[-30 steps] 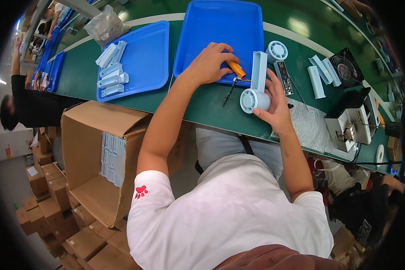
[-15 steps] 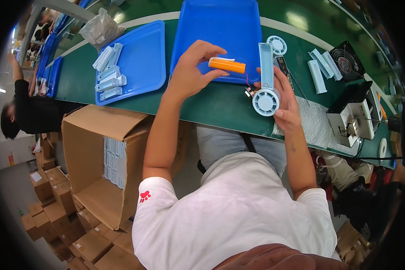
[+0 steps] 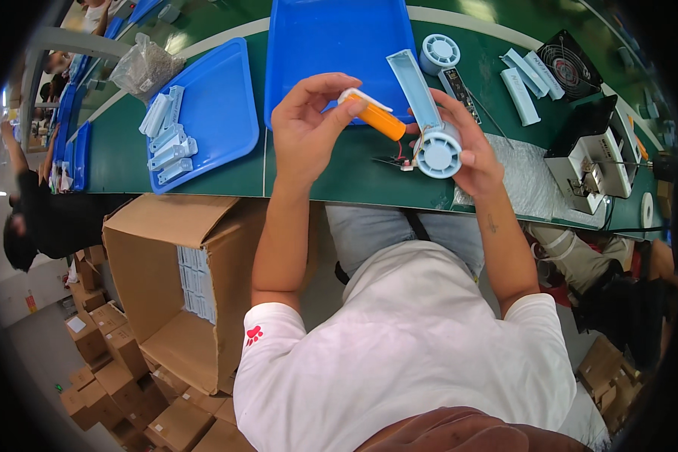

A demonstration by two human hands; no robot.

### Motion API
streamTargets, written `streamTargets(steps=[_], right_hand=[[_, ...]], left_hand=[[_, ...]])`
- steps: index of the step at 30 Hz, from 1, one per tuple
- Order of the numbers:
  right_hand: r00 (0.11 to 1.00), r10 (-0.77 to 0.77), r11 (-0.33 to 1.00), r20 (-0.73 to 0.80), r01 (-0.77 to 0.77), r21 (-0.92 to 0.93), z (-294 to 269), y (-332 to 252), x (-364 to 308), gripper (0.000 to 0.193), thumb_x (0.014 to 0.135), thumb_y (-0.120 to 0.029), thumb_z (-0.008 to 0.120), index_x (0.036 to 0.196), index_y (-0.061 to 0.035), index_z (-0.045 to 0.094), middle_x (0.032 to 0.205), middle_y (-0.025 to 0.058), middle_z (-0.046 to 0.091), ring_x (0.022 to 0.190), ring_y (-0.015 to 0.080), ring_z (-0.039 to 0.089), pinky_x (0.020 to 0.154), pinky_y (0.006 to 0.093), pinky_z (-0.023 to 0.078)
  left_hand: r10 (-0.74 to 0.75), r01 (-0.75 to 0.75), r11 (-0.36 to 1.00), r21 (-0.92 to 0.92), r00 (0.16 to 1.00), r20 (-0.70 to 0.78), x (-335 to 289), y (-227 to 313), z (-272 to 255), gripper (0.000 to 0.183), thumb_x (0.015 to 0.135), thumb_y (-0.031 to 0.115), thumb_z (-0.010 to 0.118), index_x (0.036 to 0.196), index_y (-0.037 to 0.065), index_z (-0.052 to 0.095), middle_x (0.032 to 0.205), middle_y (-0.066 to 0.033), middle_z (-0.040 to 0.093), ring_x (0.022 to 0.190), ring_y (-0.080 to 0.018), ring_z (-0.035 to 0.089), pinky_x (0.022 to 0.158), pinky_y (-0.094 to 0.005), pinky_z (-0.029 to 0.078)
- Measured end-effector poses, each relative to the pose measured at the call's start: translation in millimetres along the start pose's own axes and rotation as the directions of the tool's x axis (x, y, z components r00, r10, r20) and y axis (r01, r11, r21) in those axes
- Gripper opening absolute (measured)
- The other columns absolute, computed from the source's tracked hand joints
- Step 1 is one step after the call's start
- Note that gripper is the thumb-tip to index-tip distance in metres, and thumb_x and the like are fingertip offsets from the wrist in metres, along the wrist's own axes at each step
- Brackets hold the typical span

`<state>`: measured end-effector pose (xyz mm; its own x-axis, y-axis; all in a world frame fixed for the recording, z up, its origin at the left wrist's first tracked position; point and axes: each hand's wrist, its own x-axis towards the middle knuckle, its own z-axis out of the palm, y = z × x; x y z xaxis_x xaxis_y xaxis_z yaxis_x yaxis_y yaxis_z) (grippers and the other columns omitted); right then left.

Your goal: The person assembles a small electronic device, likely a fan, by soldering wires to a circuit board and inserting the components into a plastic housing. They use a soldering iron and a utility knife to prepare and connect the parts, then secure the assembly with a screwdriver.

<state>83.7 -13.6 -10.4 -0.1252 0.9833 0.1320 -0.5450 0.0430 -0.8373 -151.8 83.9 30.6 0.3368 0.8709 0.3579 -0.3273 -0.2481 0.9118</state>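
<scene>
My left hand [image 3: 306,128] pinches an orange cylindrical battery [image 3: 382,119] with a white strip along its upper side. The battery slants down to the right, its lower end close to the light-blue fan casing [image 3: 416,92]. That casing has a long open handle and a round slotted head [image 3: 438,153], and my right hand [image 3: 471,151] is wrapped round it from the right. Thin red wires and a small white connector [image 3: 407,167] hang between the battery and the round head. Some right-hand fingers are hidden behind the casing.
Ahead lies a blue tray [image 3: 339,53]; another blue tray [image 3: 230,113] at left bears several pale-blue casing parts [image 3: 169,143] beside a bag of small parts [image 3: 145,69]. Rightward are a second round fan head [image 3: 440,53], loose handle covers [image 3: 521,96], a black fan [image 3: 569,64] and a white-and-black machine [image 3: 591,166].
The battery has tilted, its right end now lower and nearer the casing. The casing's handle leans left where it stood upright before. Both hands keep their holds; the whole view has shifted slightly.
</scene>
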Motion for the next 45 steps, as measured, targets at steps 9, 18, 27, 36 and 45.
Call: streamTargets(steps=[9, 18, 27, 36, 45], right_hand=[[0.998, 0.024, 0.982, -0.057, -0.013, 0.187, -1, -7, -3, 0.1, 0.083, -0.047, 0.07, 0.16, 0.0016, 0.031, 0.144, 0.0284, 0.055, 0.131, 0.0415, 0.059, 0.108, 0.0466, 0.051], [0.999, -0.044, 0.971, -0.006, 0.044, 0.235, 0, -24, -11, 0.106, 0.084, -0.051, 0.075, 0.162, 0.0012, 0.026, 0.152, 0.031, 0.046, 0.133, 0.0471, 0.057, 0.11, 0.0468, 0.05], [0.99, -0.06, 0.978, 0.128, 0.033, 0.206, 3, -47, -17, 0.113, 0.078, -0.055, 0.082, 0.159, 0.0033, 0.03, 0.157, 0.0298, 0.041, 0.133, 0.048, 0.057, 0.108, 0.0469, 0.053], [0.989, -0.104, 0.987, 0.106, 0.089, 0.133, -2, -66, 5, 0.105, 0.08, -0.053, 0.077, 0.157, 0.0033, 0.034, 0.153, 0.0327, 0.044, 0.133, 0.0468, 0.057, 0.107, 0.0445, 0.054], [0.974, -0.204, 0.979, 0.094, 0.201, 0.042, -25, -112, 101, 0.092, 0.088, -0.045, 0.071, 0.155, 0.0072, 0.036, 0.154, 0.0339, 0.042, 0.14, 0.044, 0.052, 0.112, 0.0394, 0.05]], left_hand=[[-0.114, 0.099, 0.992, -0.082, 0.971, -0.208, 2, -2, 21, 0.023, 0.096, 0.003, 0.075, 0.117, -0.001, 0.066, 0.12, -0.0144, 0.069, 0.102, -0.0176, 0.068, 0.085, -0.0306, 0.06], [-0.155, 0.119, 0.975, -0.189, 0.97, -0.187, 7, 7, 43, 0.028, 0.101, 0.01, 0.07, 0.125, -0.001, 0.063, 0.119, -0.0133, 0.068, 0.103, -0.0164, 0.068, 0.087, -0.0306, 0.06], [-0.299, 0.299, 0.947, -0.116, 0.954, 0.016, 5, -12, 58, 0.022, 0.099, 0.009, 0.072, 0.118, -0.002, 0.067, 0.12, -0.0117, 0.067, 0.105, -0.0171, 0.068, 0.088, -0.0322, 0.06], [-0.275, 0.263, 0.936, -0.233, 0.961, -0.02, 10, -9, 71, 0.03, 0.107, 0.015, 0.061, 0.134, 0.001, 0.061, 0.138, -0.0139, 0.06, 0.114, -0.0221, 0.067, 0.096, -0.0368, 0.06], [-0.1, 0.112, 0.993, 0.042, 0.969, -0.228, -34, -49, 15, 0.023, 0.104, 0.003, 0.06, 0.127, 0.0, 0.064, 0.125, -0.0129, 0.065, 0.108, -0.0212, 0.068, 0.089, -0.0332, 0.059]])
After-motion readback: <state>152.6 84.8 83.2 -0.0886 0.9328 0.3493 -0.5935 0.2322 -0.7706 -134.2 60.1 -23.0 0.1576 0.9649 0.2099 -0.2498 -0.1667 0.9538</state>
